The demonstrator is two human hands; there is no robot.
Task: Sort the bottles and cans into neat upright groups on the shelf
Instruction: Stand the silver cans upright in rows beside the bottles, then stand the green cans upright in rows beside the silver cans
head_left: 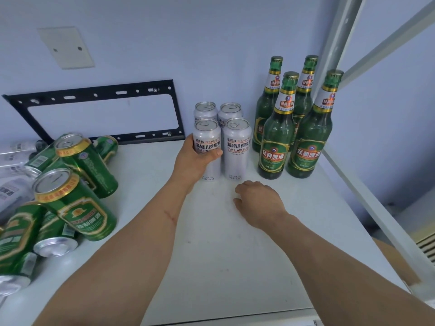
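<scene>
Several green glass bottles (270, 147) stand upright in a tight group at the back right of the white shelf (235, 255). To their left stand several white cans (236, 149), packed close together. My left hand (195, 161) grips the front left white can (206, 135), which is upright beside the others. My right hand (259, 203) hovers low over the shelf in front of the white cans, fingers loosely curled, holding nothing. A heap of green cans (75, 205) lies tumbled at the left, most on their sides.
Some white cans or bottles (14, 161) lie behind the green heap at the far left. A black metal bracket (98, 95) leans on the back wall. The shelf's grey upright posts (339, 43) rise at the right edge.
</scene>
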